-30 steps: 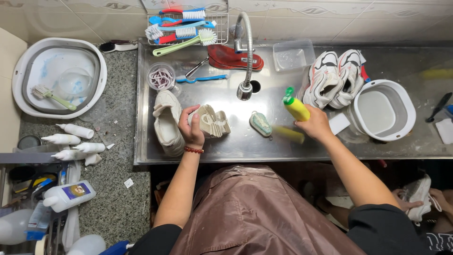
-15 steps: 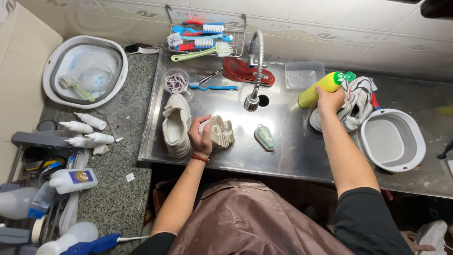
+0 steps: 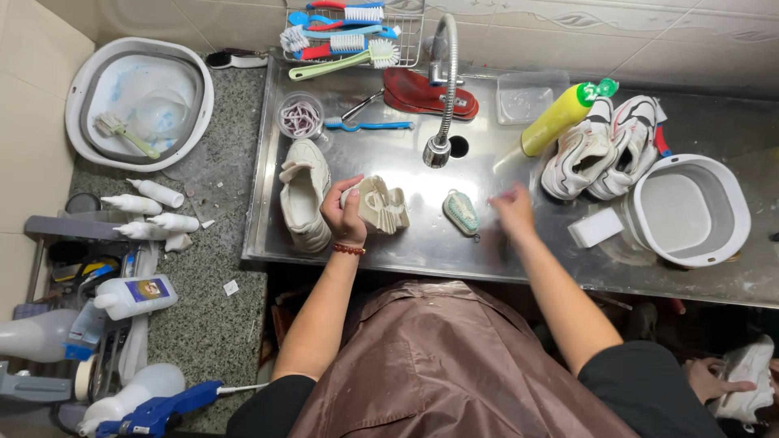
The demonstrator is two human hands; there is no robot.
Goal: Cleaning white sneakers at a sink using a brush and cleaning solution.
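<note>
Two hands work over a steel bench (image 3: 389, 251), seen from above past a brown apron (image 3: 438, 365). Nearest, the left hand (image 3: 345, 209) is closed around a cream shoe (image 3: 380, 204), thumb and fingers pinching its heel end so it stands on edge with the ribbed sole turned outward, apparently to keep it steady and the sole exposed. Its mate (image 3: 304, 193) lies flat just to the left, touching the wrist side of that hand. The right hand (image 3: 511, 207) is blurred; it hovers empty over the wet metal, fingers loosely spread, gripping nothing. Between the two hands a small scrub brush (image 3: 462, 212) rests bristle-side down, apart from both. A white block (image 3: 595, 228) sits further right, beside a grey basin (image 3: 714, 182).

Farther back, a yellow bottle (image 3: 556, 120) with a green cap leans against a pair of white sneakers (image 3: 604, 146), propped so it cannot roll. The tap (image 3: 442, 89) arches over the drain hole. Behind it lie a red insole (image 3: 430, 92), a clear tub (image 3: 523, 97) and a wire rack (image 3: 353, 32) of brushes kept against the wall.
</note>
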